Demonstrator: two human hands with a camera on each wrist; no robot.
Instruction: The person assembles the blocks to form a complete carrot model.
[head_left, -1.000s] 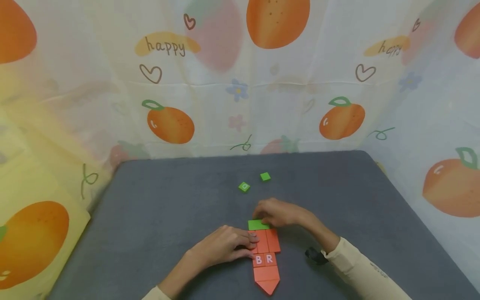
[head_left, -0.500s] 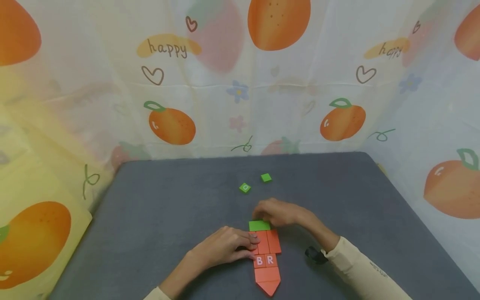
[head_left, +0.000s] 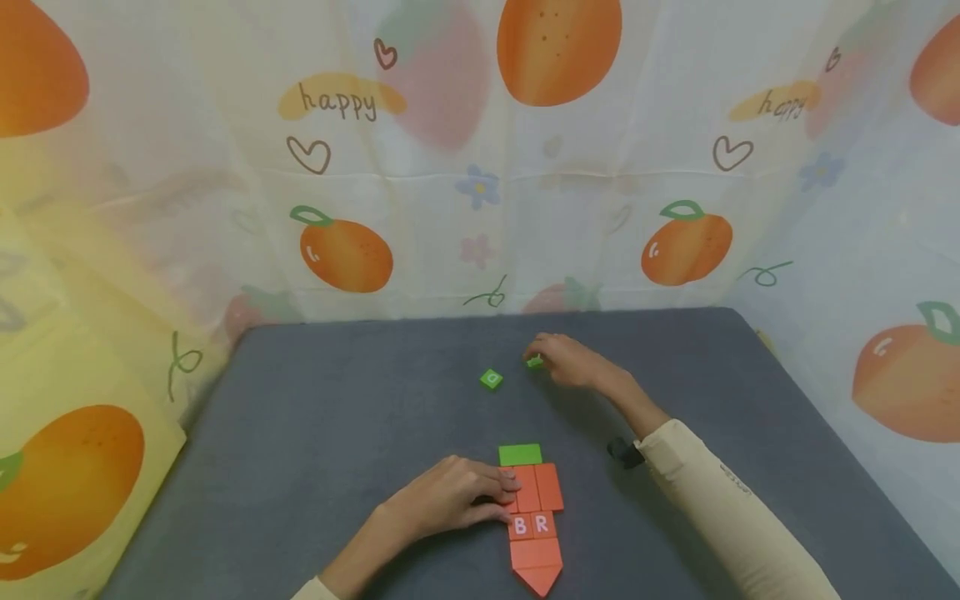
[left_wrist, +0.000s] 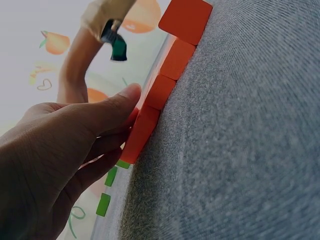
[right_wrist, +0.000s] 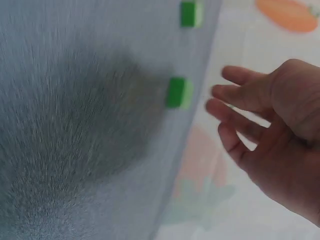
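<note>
My left hand (head_left: 457, 492) rests its fingertips and thumb against the left side of an orange block shape, with the fingers only slightly bent. That shape has upright orange blocks (head_left: 528, 487), small tiles lettered B (head_left: 520, 527) and R (head_left: 542, 525), a wide block (head_left: 536, 553) and a triangle block (head_left: 538, 580). A green rectangular block (head_left: 521, 455) lies along its far end. My right hand (head_left: 566, 360) hovers above a small green block (head_left: 534, 362), fingers loosely bent. In the right wrist view a gap shows between the fingers and the green block (right_wrist: 177, 92).
A green lettered tile (head_left: 491, 379) lies left of the right hand. The grey tabletop (head_left: 337, 400) ends at a fruit-printed cloth (head_left: 420, 208) behind it. A black wrist device (head_left: 625, 452) hangs below the right sleeve.
My right hand has left the green rectangular block and moved away from me to the small green block at the back. The left hand stays against the orange blocks.
</note>
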